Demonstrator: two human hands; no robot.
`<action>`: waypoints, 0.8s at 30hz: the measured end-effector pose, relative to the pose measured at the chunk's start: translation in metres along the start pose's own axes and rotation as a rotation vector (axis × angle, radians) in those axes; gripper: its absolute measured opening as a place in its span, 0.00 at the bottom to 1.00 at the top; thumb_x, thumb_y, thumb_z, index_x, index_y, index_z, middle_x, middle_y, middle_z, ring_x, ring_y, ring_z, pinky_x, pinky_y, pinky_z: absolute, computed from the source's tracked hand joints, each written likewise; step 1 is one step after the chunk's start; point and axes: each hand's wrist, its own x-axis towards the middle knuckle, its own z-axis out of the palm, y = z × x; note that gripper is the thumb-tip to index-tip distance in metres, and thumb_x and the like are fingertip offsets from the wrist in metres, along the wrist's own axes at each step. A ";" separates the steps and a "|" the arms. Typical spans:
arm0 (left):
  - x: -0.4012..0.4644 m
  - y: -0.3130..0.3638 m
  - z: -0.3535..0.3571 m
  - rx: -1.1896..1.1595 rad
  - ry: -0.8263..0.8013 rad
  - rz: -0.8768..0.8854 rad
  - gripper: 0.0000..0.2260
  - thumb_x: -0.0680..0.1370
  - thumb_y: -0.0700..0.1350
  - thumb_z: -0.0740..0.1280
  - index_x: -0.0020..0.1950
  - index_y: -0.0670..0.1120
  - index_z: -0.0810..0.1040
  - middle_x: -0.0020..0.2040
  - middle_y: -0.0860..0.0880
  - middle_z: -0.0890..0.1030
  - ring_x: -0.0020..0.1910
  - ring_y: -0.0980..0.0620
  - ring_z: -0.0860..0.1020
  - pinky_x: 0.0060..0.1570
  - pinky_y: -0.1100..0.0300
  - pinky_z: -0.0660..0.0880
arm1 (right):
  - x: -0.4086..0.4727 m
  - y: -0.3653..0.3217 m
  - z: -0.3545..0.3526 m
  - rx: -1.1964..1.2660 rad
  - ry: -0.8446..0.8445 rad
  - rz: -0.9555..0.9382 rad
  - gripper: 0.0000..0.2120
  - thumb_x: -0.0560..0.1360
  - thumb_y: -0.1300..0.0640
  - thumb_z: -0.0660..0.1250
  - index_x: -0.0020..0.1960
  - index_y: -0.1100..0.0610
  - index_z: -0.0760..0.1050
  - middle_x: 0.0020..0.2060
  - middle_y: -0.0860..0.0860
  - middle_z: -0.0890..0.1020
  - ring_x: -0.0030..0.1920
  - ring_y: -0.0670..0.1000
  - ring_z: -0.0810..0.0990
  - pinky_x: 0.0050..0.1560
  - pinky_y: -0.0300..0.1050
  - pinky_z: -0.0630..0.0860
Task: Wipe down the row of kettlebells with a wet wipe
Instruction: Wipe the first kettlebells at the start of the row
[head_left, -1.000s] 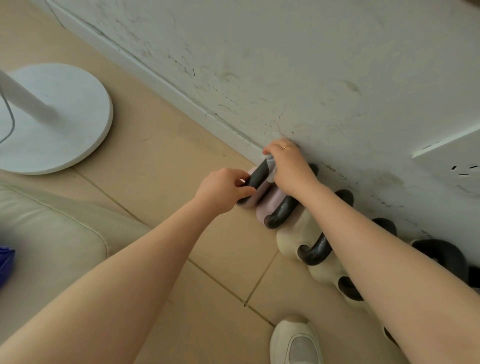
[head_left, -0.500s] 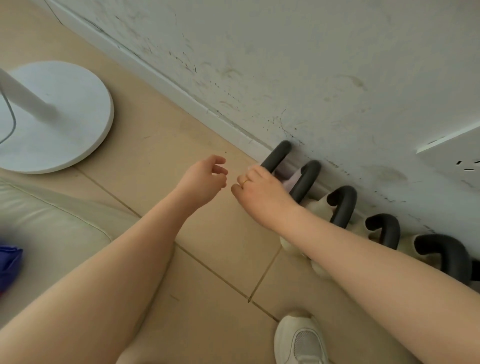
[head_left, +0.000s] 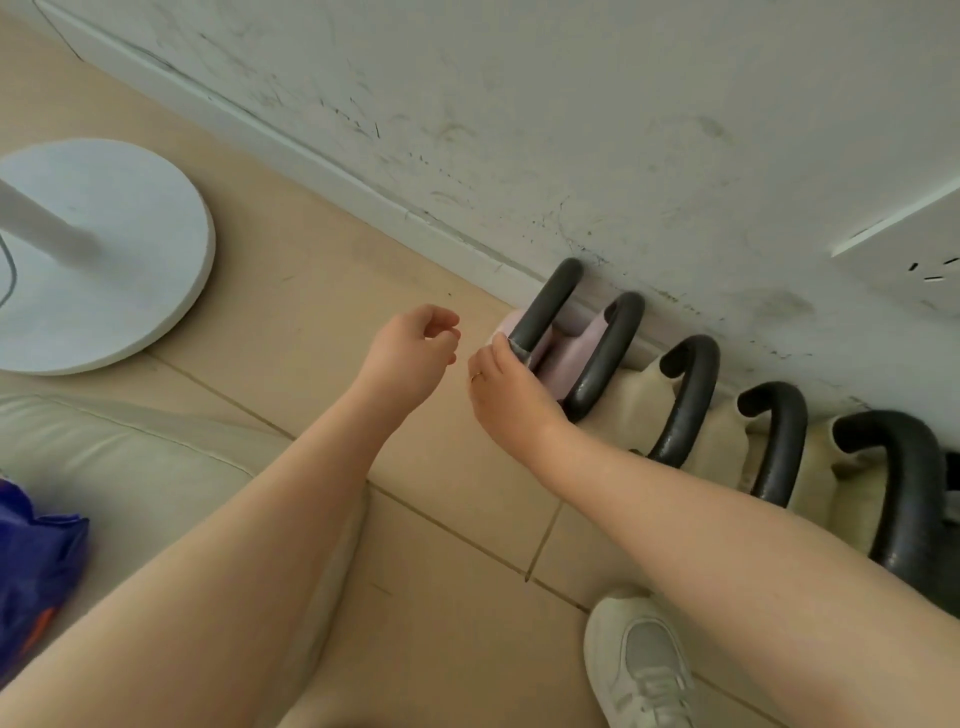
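A row of kettlebells with dark grey handles stands along the white wall. The first pink kettlebell (head_left: 551, 301) is at the left end, a second pink one (head_left: 605, 353) beside it, then cream ones (head_left: 685, 400) to the right. My right hand (head_left: 506, 384) presses a small grey wet wipe (head_left: 521, 354) against the lower near end of the first handle. My left hand (head_left: 410, 353) hovers just left of it, fingers loosely curled, holding nothing, not touching the kettlebell.
A round white fan base (head_left: 98, 249) with a pole sits on the tan tile floor at left. A cream cushion edge (head_left: 104, 457) and a blue bag (head_left: 31, 551) lie at lower left. My white shoe (head_left: 639, 665) is at the bottom. A wall socket (head_left: 914, 260) sits at right.
My left hand let go of the first kettlebell and drew back left. My right hand slid the wipe from the top of the handle down to its near lower end.
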 end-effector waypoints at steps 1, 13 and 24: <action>0.000 -0.001 -0.001 0.004 0.009 -0.002 0.13 0.77 0.40 0.58 0.59 0.46 0.75 0.53 0.48 0.80 0.48 0.49 0.79 0.53 0.53 0.75 | -0.001 -0.001 0.000 0.017 -0.006 -0.005 0.19 0.78 0.56 0.52 0.66 0.61 0.68 0.60 0.57 0.73 0.62 0.59 0.69 0.68 0.56 0.59; 0.001 -0.006 0.022 -0.062 -0.035 -0.039 0.15 0.76 0.37 0.54 0.53 0.42 0.79 0.47 0.46 0.82 0.41 0.52 0.80 0.44 0.59 0.75 | 0.004 0.002 -0.001 1.703 0.275 1.045 0.27 0.80 0.61 0.49 0.76 0.60 0.43 0.76 0.55 0.46 0.76 0.49 0.46 0.75 0.49 0.47; 0.005 -0.005 0.021 -0.133 0.049 -0.068 0.15 0.75 0.37 0.55 0.56 0.44 0.77 0.48 0.50 0.78 0.39 0.59 0.72 0.36 0.65 0.69 | 0.021 -0.051 -0.021 2.337 0.463 1.359 0.17 0.79 0.63 0.53 0.67 0.55 0.58 0.57 0.47 0.72 0.49 0.32 0.72 0.47 0.21 0.64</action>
